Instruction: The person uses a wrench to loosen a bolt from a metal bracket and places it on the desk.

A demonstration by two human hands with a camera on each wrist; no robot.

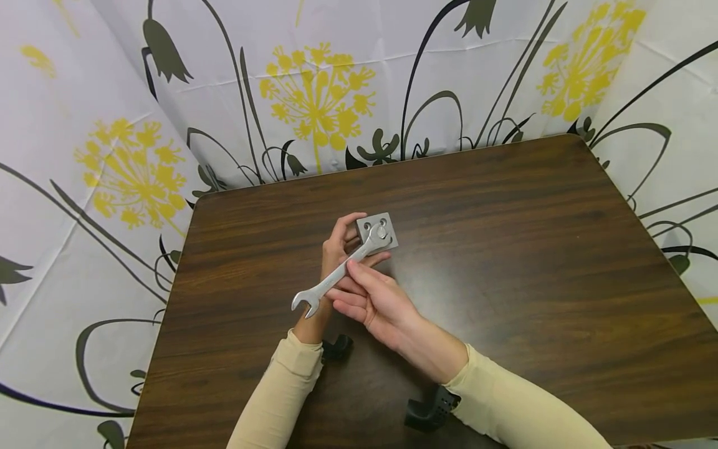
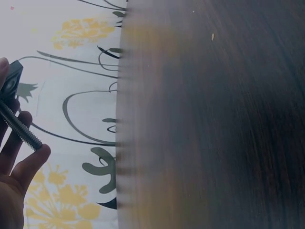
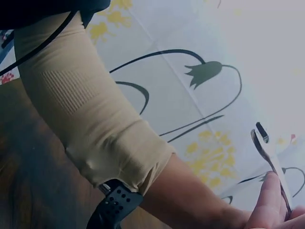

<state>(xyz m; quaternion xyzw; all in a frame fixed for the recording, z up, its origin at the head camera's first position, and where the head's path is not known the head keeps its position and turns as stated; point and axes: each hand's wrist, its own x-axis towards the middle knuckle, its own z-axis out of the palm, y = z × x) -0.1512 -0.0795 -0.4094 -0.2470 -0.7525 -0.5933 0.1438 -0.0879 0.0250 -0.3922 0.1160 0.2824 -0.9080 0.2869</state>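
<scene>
In the head view my left hand (image 1: 333, 252) holds a small grey metal block (image 1: 392, 239) with holes in its face, above the table. A hex bolt head (image 1: 382, 232) sits on that face. My right hand (image 1: 387, 305) pinches a silver wrench (image 1: 335, 276) by the middle of its shaft. One wrench end is at the bolt head; the open-jawed end points toward the left forearm. The left wrist view shows the bolt's threaded shank (image 2: 23, 128) sticking out of the block, a fingertip at its end. In the right wrist view the wrench's open end rises beyond the fingers (image 3: 267, 205).
Below the hands lies a dark brown wood-grain table (image 1: 505, 249). A white curtain (image 1: 359, 93) with yellow and grey flower prints hangs behind it and along its sides. Both forearms wear cream sleeves (image 1: 280, 380) and black wrist mounts (image 1: 429, 411).
</scene>
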